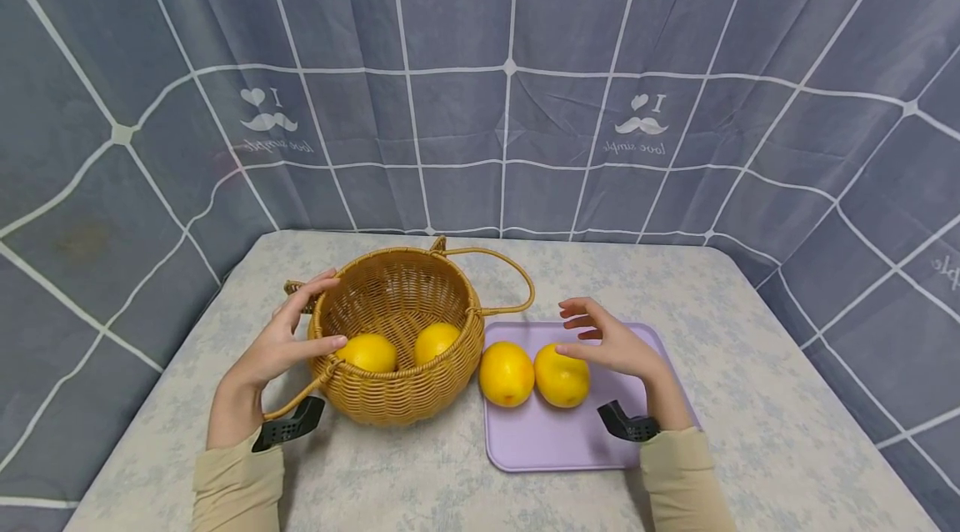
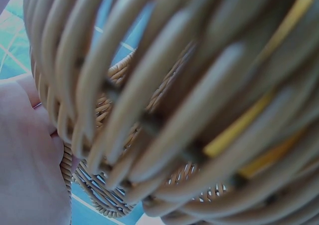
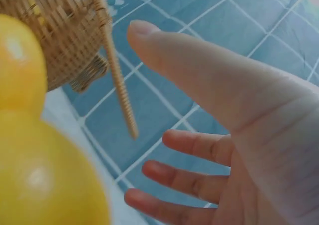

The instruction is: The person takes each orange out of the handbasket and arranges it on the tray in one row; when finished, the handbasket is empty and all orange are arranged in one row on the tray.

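A round woven wicker basket (image 1: 405, 394) stands on the table left of centre, with two yellow fruits inside: one yellow fruit (image 1: 372, 354) at the left, another (image 1: 437, 342) at the right. My left hand (image 1: 281, 340) rests on the basket's left rim, fingers and thumb spread and fairly straight. Its palm shows beside the wicker wall in the left wrist view. Two more round yellow fruits, a left one (image 1: 507, 375) and a right one (image 1: 562, 378), sit side by side on a lilac tray (image 1: 555, 440). Above the tray my right hand (image 1: 611, 344) hovers empty, fingers loosely bent, thumb near the right fruit.
A looped wicker handle (image 1: 528, 286) sticks out on the basket's right, over the tray's far left corner. Another handle (image 1: 296, 403) hangs out by my left wrist. The table (image 1: 772, 399) has a pale patterned cover; a blue-grey checked curtain (image 1: 465, 123) stands behind it.
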`<state>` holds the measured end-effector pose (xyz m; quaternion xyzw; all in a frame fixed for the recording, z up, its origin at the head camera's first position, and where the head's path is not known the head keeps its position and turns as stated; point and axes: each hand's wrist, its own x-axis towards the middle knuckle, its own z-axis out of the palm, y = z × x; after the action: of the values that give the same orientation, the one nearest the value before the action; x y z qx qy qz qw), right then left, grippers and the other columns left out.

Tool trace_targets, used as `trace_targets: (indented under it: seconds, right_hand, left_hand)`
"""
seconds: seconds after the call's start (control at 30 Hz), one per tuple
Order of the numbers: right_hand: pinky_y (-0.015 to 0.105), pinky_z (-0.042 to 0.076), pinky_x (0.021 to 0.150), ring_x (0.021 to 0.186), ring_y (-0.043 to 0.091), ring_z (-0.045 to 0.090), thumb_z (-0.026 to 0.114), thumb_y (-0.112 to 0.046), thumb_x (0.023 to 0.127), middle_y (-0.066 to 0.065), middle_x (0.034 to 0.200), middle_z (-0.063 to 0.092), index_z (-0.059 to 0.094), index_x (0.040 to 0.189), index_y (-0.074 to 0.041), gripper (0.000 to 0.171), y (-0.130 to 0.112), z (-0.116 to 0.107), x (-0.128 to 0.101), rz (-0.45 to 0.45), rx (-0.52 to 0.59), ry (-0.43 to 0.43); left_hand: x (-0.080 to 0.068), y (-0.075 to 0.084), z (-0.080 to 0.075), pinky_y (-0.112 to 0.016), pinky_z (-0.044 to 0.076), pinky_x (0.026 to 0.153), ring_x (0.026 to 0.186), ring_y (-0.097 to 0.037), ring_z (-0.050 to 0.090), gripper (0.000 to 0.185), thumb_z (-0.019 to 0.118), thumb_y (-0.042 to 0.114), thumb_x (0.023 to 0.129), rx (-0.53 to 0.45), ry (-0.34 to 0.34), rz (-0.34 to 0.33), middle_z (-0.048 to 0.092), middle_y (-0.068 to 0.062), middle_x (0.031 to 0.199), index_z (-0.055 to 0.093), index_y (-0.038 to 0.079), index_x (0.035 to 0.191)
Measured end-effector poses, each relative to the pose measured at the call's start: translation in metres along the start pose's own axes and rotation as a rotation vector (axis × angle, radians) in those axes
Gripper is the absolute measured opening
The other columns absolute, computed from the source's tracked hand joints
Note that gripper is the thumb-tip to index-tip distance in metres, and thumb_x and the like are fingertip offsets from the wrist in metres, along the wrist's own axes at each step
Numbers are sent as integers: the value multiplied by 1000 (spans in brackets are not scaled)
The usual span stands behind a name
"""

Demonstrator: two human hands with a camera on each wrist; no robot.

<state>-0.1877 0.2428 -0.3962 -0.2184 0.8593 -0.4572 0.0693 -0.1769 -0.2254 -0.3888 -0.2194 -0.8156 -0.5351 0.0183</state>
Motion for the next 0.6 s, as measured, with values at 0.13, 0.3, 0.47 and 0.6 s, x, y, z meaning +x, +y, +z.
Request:
trace_targets:
  seconds: [0.13,0.3,0.47,0.6]
  right_hand:
    - [51,41,95,113,31,52,74,-21,82,11,128,50,46,130,-9,57,-15,-8,6,-60,9,28]
    - [50,40,95,112,29,52,73,-15,83,9,127,50,48,127,-8,51,-40,-16,20,-147,25,1]
    - [48,42,94,110,34,53,71,-11,84,12,123,53,50,125,-3,48,-65,-16,39,-208,66,-52]
    - [45,44,94,110,32,54,70,-12,85,9,121,54,50,124,-2,46,-85,-12,57,-244,90,-99]
  left_hand:
    - [0,0,0,-68,11,95,139,-35,5,74,71,6,82,-6,-1,6,16,1,155,33,9,145]
    - [0,0,1,-67,12,94,139,-35,6,73,71,5,81,-8,0,15,15,-7,155,33,9,144]
    - [0,0,1,-66,14,92,138,-35,7,74,71,5,81,-6,3,13,15,-6,155,33,9,144]
    - [0,0,1,-67,14,92,138,-36,7,74,72,6,81,-1,6,1,16,-4,155,33,10,145]
